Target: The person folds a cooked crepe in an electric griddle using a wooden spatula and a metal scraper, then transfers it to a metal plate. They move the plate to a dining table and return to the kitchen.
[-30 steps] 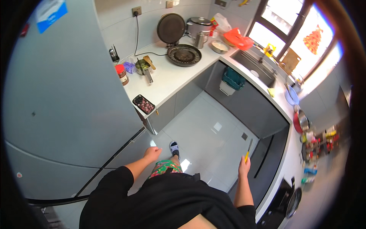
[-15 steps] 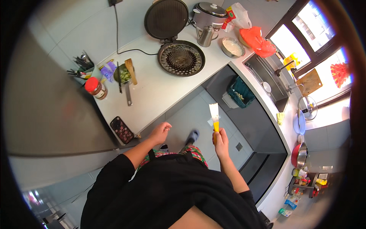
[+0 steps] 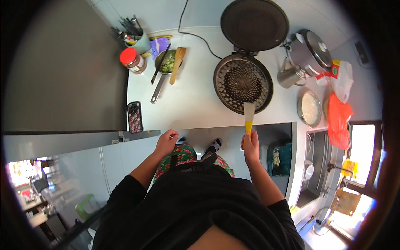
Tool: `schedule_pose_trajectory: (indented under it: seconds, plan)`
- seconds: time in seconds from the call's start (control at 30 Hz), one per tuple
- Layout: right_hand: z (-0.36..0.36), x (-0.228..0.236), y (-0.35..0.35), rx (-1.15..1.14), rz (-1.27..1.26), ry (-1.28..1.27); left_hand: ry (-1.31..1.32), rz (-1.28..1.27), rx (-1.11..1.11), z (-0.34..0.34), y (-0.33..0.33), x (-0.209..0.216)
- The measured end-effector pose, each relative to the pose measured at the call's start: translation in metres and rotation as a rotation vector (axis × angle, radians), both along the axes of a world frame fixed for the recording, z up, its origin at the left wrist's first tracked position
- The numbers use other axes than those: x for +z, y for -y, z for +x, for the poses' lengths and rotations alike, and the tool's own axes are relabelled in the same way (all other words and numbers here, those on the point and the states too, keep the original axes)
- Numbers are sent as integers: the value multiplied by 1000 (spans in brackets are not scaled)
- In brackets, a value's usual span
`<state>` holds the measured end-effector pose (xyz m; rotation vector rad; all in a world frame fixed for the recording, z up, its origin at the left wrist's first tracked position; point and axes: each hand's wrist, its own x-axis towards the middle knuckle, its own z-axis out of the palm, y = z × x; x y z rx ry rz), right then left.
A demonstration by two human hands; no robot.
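In my right hand (image 3: 251, 149) is a scraper (image 3: 248, 114) with a yellow handle and a flat pale blade. The blade's tip overlaps the near rim of the round electric griddle (image 3: 243, 79); whether it touches cannot be made out. Bits of pale residue dot the griddle's dark, dimpled plate, and its lid (image 3: 255, 24) stands raised behind. My left hand (image 3: 167, 141) hangs in front of the counter edge, fingers loosely curled, with nothing seen in it. Left of the griddle, a small pot (image 3: 167, 66) holds chopped greens, with a wooden spatula (image 3: 177, 66) and dark chopsticks (image 3: 160, 64) across it.
A phone (image 3: 134, 117) lies near the counter's left edge, below a red-lidded jar (image 3: 133, 61) and a utensil holder (image 3: 141, 43). To the right stand a metal pitcher (image 3: 290, 76), a rice cooker (image 3: 309, 52), a bowl of batter (image 3: 310, 109), a red bag (image 3: 338, 121) and a sink (image 3: 310, 196).
My view has turned right to left across the room, so the counter now lies straight ahead. The scraper has come from over the floor to the griddle's near rim. My left hand stays curled.
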<state>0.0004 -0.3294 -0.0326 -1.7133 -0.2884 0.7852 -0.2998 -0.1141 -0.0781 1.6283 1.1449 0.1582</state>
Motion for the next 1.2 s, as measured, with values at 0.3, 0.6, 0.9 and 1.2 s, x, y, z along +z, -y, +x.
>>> schedule_pose_trajectory:
  seconds: [0.3,0.6,0.9,1.2]
  plan:
    - [-26,6,-88,177,110,-308,68,-170,117,13,-13,6]
    - [-26,14,-97,75,-91,-243,192,-144,4,40,-67,2]
    - [-48,15,-198,86,-79,-361,178,607,255,65,-118,17]
    - [-73,-26,-356,219,-239,14,-42,344,494,16,-175,-14]
